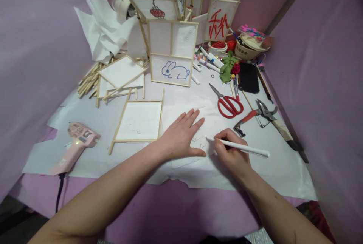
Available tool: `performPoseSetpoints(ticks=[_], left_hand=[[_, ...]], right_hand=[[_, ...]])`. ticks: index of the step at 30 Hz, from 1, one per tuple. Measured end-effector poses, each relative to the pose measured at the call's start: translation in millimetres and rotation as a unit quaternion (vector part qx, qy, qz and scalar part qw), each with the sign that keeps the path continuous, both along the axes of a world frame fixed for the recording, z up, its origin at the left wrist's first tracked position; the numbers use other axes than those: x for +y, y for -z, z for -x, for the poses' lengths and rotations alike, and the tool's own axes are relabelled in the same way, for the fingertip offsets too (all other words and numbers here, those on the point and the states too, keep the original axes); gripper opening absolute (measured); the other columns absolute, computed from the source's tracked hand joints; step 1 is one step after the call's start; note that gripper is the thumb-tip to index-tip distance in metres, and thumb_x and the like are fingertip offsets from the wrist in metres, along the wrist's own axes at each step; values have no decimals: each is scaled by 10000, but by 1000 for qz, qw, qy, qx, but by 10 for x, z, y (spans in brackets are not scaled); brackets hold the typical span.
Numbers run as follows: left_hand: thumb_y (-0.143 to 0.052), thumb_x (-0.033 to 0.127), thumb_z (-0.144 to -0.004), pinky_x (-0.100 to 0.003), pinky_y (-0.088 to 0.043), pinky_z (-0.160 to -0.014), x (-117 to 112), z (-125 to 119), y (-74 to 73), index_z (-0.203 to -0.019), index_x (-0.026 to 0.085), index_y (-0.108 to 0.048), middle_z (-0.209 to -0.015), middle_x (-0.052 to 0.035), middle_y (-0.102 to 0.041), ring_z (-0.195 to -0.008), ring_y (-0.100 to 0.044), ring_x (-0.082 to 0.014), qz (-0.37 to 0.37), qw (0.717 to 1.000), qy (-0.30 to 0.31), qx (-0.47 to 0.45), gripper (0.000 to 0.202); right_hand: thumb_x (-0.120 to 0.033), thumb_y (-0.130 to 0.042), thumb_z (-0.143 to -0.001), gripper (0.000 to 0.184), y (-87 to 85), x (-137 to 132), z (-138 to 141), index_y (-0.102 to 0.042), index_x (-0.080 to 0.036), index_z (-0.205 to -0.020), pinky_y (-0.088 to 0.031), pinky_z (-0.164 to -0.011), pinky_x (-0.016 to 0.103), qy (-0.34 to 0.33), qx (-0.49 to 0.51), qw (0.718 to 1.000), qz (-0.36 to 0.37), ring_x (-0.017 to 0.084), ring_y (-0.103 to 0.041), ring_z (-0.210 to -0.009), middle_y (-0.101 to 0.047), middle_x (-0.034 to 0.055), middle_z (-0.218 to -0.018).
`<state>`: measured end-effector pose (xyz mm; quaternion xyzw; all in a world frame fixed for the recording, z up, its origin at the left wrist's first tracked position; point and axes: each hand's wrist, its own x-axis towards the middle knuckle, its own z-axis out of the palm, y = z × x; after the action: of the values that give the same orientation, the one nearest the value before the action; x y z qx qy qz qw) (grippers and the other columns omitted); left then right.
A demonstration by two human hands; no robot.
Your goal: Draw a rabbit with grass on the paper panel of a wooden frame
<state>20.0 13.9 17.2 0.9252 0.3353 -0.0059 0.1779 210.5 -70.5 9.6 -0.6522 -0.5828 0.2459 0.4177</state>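
Note:
My left hand point(183, 134) lies flat with its fingers spread on a thin white sheet of paper point(207, 115), pressing it to the table. My right hand point(232, 153) is closed around a slim white pen point(245, 147), its tip on or just above the sheet. Faint curved pencil-like lines point(200, 142) show between the two hands, partly hidden by the left one. Left of my left hand lies a wooden stick frame point(161, 121) backed with white paper. Red-handled scissors point(229, 106) rest beyond my right hand.
A pink glue gun point(76, 144) with a cord lies at left. Behind stand a stick frame with a blue rabbit drawing point(176, 71) and a panel with a red character point(218, 23). Pruning shears point(255, 115), a black phone point(248, 77) and white markers point(210, 65) are at right.

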Motion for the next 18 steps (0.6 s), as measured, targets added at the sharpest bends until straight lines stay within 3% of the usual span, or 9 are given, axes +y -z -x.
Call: performPoseSetpoints(ticks=[18], left_hand=[[-657,758,-774,-508,-126,-1267,-17,-9,-32,-1583,124,-275,-1686,-204,-73,-1571,-43,-347,-1,1000,-5,6,1096]], right_hand=[[-229,-567,-836,102,5,30,-27,-582,-225,-734,-418,-530,247,-24,3,1000,8,129,-515,-533,-563,-48,-576]])
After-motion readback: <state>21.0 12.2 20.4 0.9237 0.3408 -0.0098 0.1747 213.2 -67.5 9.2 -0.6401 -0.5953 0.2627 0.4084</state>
